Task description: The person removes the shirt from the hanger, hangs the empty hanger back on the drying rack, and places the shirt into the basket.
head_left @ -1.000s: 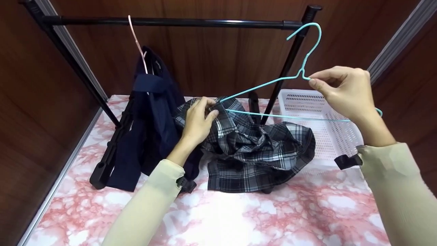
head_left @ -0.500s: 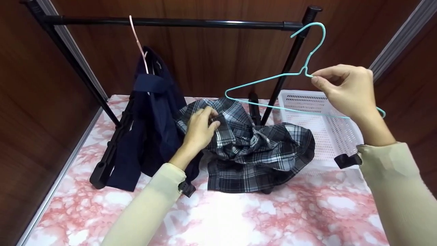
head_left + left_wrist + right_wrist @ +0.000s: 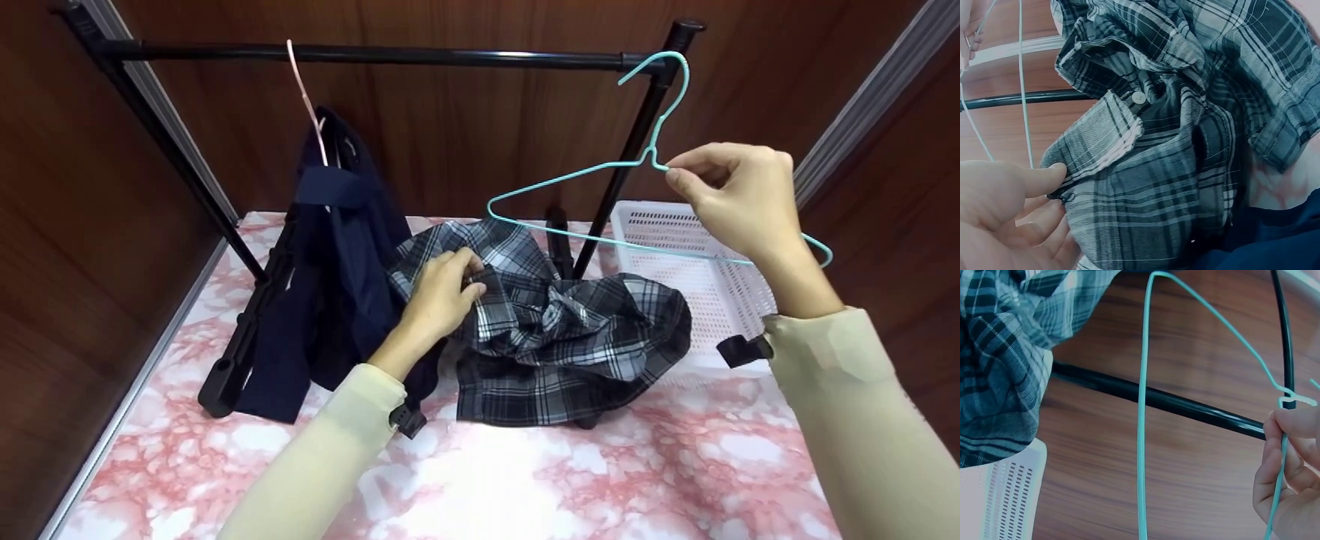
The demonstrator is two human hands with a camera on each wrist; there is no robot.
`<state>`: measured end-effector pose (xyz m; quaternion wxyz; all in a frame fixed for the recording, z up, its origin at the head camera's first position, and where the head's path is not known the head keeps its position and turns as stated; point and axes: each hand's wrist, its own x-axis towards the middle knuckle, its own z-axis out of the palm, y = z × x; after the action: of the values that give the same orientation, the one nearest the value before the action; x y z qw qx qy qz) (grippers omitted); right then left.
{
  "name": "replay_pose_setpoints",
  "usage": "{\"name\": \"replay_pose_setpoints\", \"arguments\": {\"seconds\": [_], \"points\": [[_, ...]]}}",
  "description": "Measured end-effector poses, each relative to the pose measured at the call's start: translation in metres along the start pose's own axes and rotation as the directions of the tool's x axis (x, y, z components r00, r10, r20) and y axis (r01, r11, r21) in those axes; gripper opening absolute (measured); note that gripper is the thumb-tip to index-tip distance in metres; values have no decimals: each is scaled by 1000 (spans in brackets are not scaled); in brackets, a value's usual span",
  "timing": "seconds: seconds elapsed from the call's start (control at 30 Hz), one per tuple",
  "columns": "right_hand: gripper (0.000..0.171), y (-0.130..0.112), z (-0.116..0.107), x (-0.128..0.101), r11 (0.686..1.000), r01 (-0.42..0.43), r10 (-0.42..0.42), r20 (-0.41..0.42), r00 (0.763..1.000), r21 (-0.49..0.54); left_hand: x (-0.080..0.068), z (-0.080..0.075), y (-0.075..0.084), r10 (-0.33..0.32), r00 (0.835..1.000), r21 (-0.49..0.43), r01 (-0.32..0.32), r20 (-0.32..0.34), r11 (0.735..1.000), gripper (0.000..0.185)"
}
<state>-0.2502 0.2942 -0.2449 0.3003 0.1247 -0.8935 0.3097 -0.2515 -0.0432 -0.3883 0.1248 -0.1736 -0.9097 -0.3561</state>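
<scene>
A crumpled dark plaid shirt (image 3: 592, 330) lies on the marbled table, its upper part raised by my left hand (image 3: 442, 289). Thumb and fingers of that hand pinch the collar edge, as the left wrist view shows beside a small button (image 3: 1139, 98). My right hand (image 3: 742, 195) pinches a mint-green wire hanger (image 3: 555, 180) at the shoulder just below its hook. The hanger's left end hovers above the shirt, outside the cloth. In the right wrist view the hanger (image 3: 1142, 416) runs bare past the shirt (image 3: 999, 377).
A black rack's top bar (image 3: 450, 56) crosses the back. A pink hanger (image 3: 304, 97) hangs there with a navy garment (image 3: 341, 240), left of the shirt. At the right stands a white perforated basket (image 3: 697, 292), partly behind the hanger and right arm.
The hanger's left end has come out of the shirt's collar area and lifted above it. My left hand has lowered slightly with the collar; lately the right hand has drifted slightly left.
</scene>
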Motion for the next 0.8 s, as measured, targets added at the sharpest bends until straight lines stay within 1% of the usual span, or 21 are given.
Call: {"name": "replay_pose_setpoints", "arguments": {"seconds": [0.1,0.2,0.37,0.5,0.6,0.7,0.8], "points": [[11,-3,1,1,1000,-9,9,2,1000,1,0,-2,2,14,1000,30,-14,5,999,20],[11,-5,2,2,1000,-12,12,5,1000,4,0,-5,5,12,1000,56,-13,16,998,21],[11,-8,4,4,1000,-16,16,11,1000,-1,0,-21,17,26,999,76,-28,36,997,22],[13,-11,3,4,1000,-21,21,10,1000,-3,6,-41,32,48,997,85,-53,55,995,23],[14,-13,4,4,1000,-22,22,8,1000,-1,15,-59,43,66,997,85,-70,50,994,25],[14,-15,4,5,1000,-22,22,8,1000,4,28,-80,52,101,995,96,-103,25,990,25],[13,-17,5,6,1000,-28,28,6,1000,7,44,-102,58,169,985,135,-165,-20,977,24]]}}
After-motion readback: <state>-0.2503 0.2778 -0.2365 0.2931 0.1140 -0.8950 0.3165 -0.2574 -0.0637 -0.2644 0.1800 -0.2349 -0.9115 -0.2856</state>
